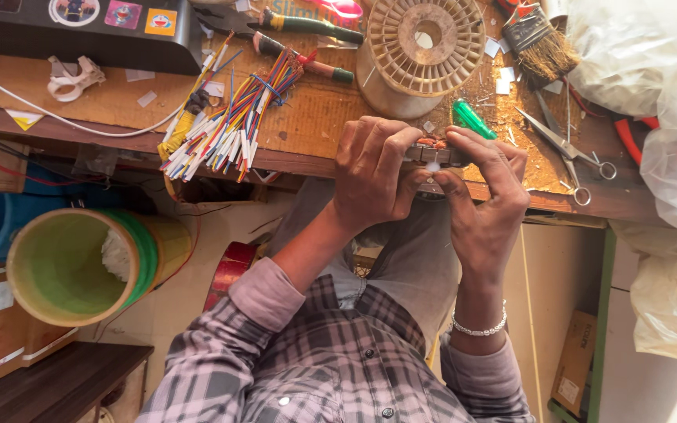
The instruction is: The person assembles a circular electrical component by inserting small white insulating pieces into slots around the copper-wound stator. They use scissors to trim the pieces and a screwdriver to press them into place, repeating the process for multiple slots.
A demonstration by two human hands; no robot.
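My left hand (370, 176) and my right hand (483, 196) meet at the front edge of a wooden workbench (315, 117). Together they pinch a small flat metal part (431, 154) with copper-coloured bits on top. The fingers of both hands curl around it and hide most of it. A silver bracelet (479, 329) sits on my right wrist. A green plastic piece (473, 119) lies on the bench just beyond my right fingers. My plaid shirt sleeves fill the bottom of the view.
A bundle of coloured wire pieces (229, 117) lies left of my hands. Behind them is a cream plastic spool (425, 39), with screwdrivers (307, 27) to its left. Scissors (570, 149), a brush (538, 43) and a clear plastic bag (652, 94) are on the right. A green-lined bucket (72, 266) stands below left.
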